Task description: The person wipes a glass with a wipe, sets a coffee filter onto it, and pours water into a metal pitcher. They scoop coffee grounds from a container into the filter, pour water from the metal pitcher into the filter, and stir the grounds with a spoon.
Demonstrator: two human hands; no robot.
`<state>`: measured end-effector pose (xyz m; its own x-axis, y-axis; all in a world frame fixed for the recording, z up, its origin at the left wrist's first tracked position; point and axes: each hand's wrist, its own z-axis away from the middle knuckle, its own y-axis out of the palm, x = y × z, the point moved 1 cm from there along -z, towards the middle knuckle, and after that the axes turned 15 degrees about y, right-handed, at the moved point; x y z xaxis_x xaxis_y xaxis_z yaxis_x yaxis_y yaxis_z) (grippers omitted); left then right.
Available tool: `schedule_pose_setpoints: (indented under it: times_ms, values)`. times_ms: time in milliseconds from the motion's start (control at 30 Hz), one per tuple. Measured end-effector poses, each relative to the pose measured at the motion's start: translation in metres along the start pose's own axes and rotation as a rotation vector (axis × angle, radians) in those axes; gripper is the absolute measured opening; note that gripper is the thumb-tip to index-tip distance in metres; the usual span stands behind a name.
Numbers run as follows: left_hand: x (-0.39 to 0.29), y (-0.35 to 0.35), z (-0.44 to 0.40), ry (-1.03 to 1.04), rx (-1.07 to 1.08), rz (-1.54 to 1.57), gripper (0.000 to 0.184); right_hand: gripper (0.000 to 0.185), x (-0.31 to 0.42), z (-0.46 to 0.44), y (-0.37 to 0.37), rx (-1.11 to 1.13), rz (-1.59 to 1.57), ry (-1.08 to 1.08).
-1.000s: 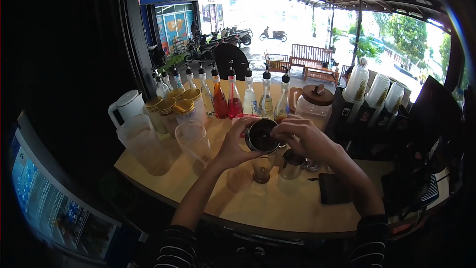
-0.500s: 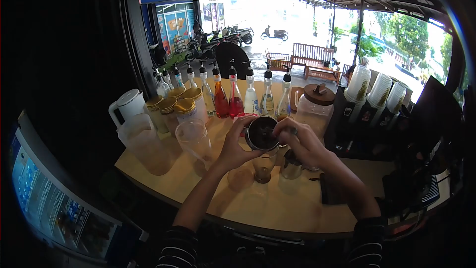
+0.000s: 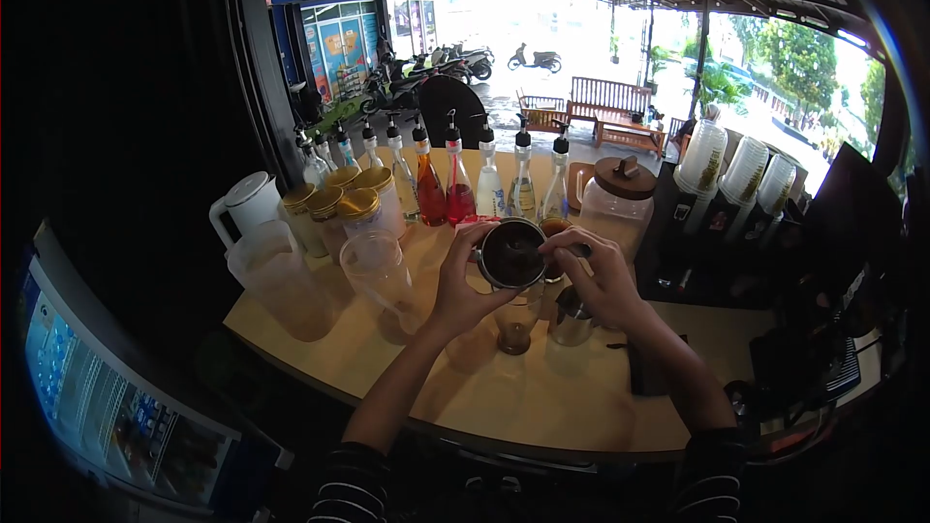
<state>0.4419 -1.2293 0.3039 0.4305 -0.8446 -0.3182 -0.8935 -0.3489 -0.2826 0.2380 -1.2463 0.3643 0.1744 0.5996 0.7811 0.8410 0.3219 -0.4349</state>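
Note:
My left hand [image 3: 463,283] is wrapped round a round metal cup [image 3: 485,272] that is tipped so its opening faces me. Dark contents show inside it. At the cup's right rim, my right hand [image 3: 599,278] pinches a spoon [image 3: 581,250], whose handle end sticks out past the fingers. The spoon's other end reaches into the cup and is hard to make out. Just below the cup, a clear glass [image 3: 514,331] with a brownish bottom stands on the counter, partly hidden. A small metal pitcher [image 3: 573,326] is beside it, beneath my right hand.
Pump-top syrup bottles [image 3: 460,189] line the counter's [image 3: 552,407] far side. Gold-lidded jars [image 3: 358,208], a white jug [image 3: 254,201] and clear plastic pitchers [image 3: 378,266] stand left. To the right are a wooden-lidded jar [image 3: 617,208], stacked plastic cups [image 3: 702,157] and a dark mat [image 3: 654,368].
My right hand has shifted slightly with the spoon, and its fingers are less blurred. The cup has tilted a little more toward me, still in my left hand.

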Motion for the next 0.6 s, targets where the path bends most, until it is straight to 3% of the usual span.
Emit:
schedule_pose_setpoints:
  times_ms: [600]
  values:
    - [-0.003,-0.011,-0.007,0.009,0.118,-0.009,0.075,0.017,-0.01,-0.023,-0.019,0.148,-0.024,0.073]
